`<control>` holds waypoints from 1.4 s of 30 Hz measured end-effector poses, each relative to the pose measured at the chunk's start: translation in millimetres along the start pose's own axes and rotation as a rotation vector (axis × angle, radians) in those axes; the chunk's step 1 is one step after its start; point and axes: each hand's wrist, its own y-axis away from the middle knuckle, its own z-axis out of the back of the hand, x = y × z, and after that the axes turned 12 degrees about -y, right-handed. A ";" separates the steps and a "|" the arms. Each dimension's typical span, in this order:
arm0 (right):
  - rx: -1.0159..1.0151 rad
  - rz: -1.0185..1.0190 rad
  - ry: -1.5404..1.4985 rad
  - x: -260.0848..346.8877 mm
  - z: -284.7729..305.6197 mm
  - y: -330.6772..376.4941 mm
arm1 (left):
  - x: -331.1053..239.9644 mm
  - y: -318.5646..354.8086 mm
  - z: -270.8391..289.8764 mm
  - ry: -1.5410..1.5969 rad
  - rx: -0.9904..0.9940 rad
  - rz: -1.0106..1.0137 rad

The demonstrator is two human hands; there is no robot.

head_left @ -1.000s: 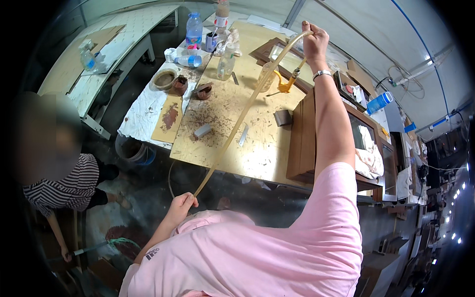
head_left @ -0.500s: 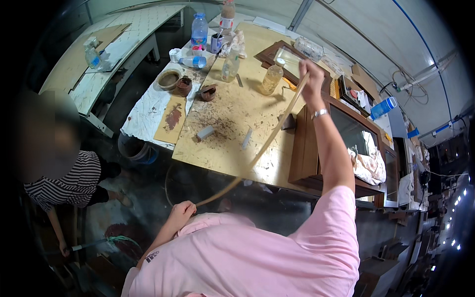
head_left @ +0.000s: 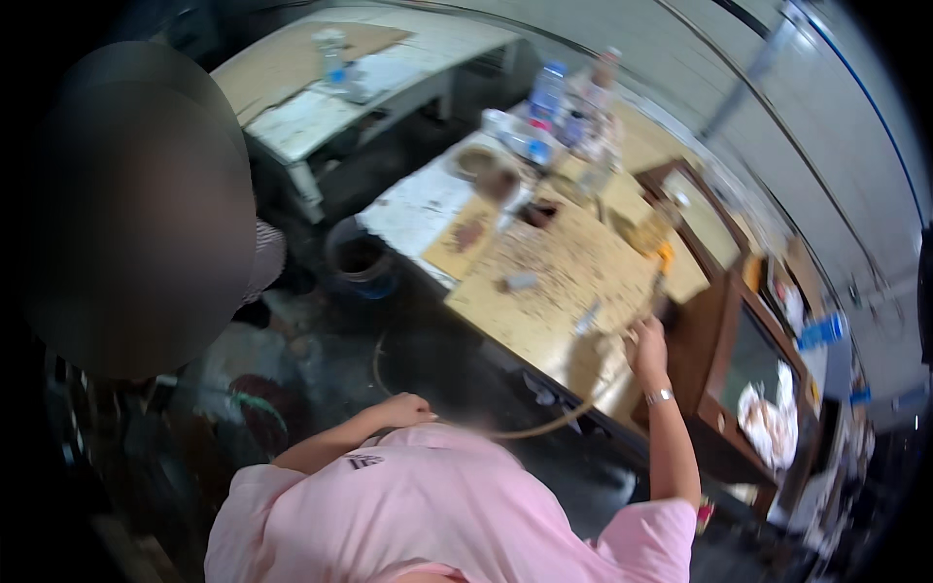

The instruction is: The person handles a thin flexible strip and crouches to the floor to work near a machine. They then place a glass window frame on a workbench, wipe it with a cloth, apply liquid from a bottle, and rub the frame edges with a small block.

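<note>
A thin tan hose (head_left: 549, 428) sags in a curve between my two hands, in front of my pink shirt. My right hand (head_left: 648, 348), with a metal band at the wrist, is closed on it above the table's near right edge, beside the brown wooden cabinet (head_left: 708, 335). Close to my waist, my left hand (head_left: 406, 409) is closed round another stretch of the same hose. Beyond that hand, a thin loop hangs down toward the dark floor. Motion blur hides the finer detail of the fingers.
On the yellowish tabletop (head_left: 515, 311) lie brown scraps, a pale block (head_left: 521, 281) and stained pots. Several bottles stand at the back, including a blue-tinted one (head_left: 547, 92). A dark bucket (head_left: 358, 260) stands on the floor at left, near another person (head_left: 267, 257).
My right hand has come down and nearer from above the table, and the hose has gone from taut to sagging. My view has swung left. The other person appears nearer.
</note>
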 end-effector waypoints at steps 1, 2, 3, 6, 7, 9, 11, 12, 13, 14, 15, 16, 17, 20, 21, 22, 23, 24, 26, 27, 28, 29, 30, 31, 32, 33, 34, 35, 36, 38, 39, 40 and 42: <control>0.033 0.007 0.045 17.6 5.8 2.5 | 5.9 4.0 -0.6 -0.023 0.035 0.054; 0.064 -0.016 0.108 16.0 7.4 8.9 | 11.5 6.8 -0.4 -0.046 0.035 0.089; 0.086 -0.025 0.188 15.3 7.5 14.2 | 14.5 8.7 -2.1 -0.068 0.042 0.114; 0.163 -0.080 0.249 29.8 -2.2 26.1 | 33.7 5.8 -21.3 -0.102 0.055 0.168; 0.188 -0.089 0.251 24.9 -6.4 32.1 | 40.5 3.3 -28.6 -0.109 0.056 0.169; 0.182 -0.088 0.267 17.2 -18.7 43.3 | 48.1 0.6 -37.0 -0.094 0.029 0.184; 0.194 -0.106 0.276 11.0 -23.6 49.7 | 55.9 -2.6 -42.2 -0.033 0.009 0.192; 0.205 -0.126 0.274 15.4 -25.6 50.7 | 61.5 -2.6 -45.4 0.026 0.000 0.197; 0.171 -0.112 0.278 13.4 -29.3 52.4 | 66.8 -2.6 -48.9 0.086 -0.010 0.202; 0.137 -0.097 0.283 9.3 -35.5 53.7 | 71.7 -2.7 -52.8 0.062 -0.001 0.201; 0.102 -0.083 0.287 12.3 -37.4 53.9 | 74.7 -2.2 -53.8 0.036 0.006 0.200; 0.096 -0.095 0.276 15.2 -38.0 55.1 | 77.9 -1.2 -55.1 0.011 0.013 0.199; 0.091 -0.106 0.266 18.7 -40.1 55.7 | 81.1 0.6 -57.6 -0.016 0.005 0.202; 0.114 -0.141 0.267 34.6 -42.2 56.1 | 93.0 7.4 -66.0 -0.063 -0.010 0.208; 0.115 -0.142 0.265 38.2 -43.3 57.9 | 97.0 11.2 -67.5 -0.055 -0.005 0.207; 0.115 -0.141 0.263 41.8 -44.1 58.8 | 100.1 13.8 -68.9 -0.047 0.000 0.207; 0.130 -0.156 0.256 45.2 -44.4 58.7 | 102.5 15.8 -70.6 -0.058 -0.005 0.221; 0.147 -0.173 0.249 49.0 -43.5 60.1 | 102.4 19.5 -72.3 -0.069 -0.006 0.233; 0.160 -0.190 0.245 50.8 -44.4 62.4 | 103.9 25.5 -75.5 -0.060 -0.005 0.262; 0.156 -0.191 0.249 49.2 -45.7 64.7 | 104.5 28.7 -76.1 -0.041 -0.003 0.277; 0.152 -0.191 0.253 47.8 -46.9 66.9 | 104.4 31.2 -76.6 -0.021 -0.001 0.293; 0.129 -0.182 0.249 46.6 -48.0 69.4 | 103.8 33.3 -76.9 -0.013 0.004 0.304; 0.107 -0.172 0.245 46.0 -49.4 71.7 | 100.5 37.5 -74.3 -0.003 0.010 0.317; 0.084 -0.162 0.242 45.4 -50.3 74.2 | 98.0 40.2 -72.2 0.007 0.015 0.329; 0.069 -0.175 0.244 45.2 -50.6 77.0 | 96.8 40.8 -71.3 0.005 0.017 0.330; 0.055 -0.184 0.243 46.7 -52.5 78.4 | 96.5 42.6 -70.6 0.005 0.018 0.336; 0.040 -0.195 0.243 48.3 -54.3 79.4 | 95.9 43.8 -69.4 0.005 0.019 0.340; 0.039 -0.220 0.228 50.2 -55.2 80.8 | 94.2 44.3 -67.4 0.003 0.008 0.350; 0.041 -0.247 0.212 55.0 -55.4 82.9 | 92.3 45.4 -67.0 0.003 0.000 0.361; 0.043 -0.285 0.173 65.6 -55.8 85.2 | 96.9 42.1 -67.1 -0.013 -0.013 0.363; 0.043 -0.304 0.158 71.6 -52.6 87.5 | 100.4 37.0 -69.6 -0.027 -0.011 0.345; 0.043 -0.325 0.144 75.5 -50.6 88.7 | 103.9 33.4 -71.2 -0.042 -0.009 0.326; 0.039 -0.326 0.137 71.7 -50.7 91.8 | 113.1 26.4 -72.4 -0.017 -0.044 0.301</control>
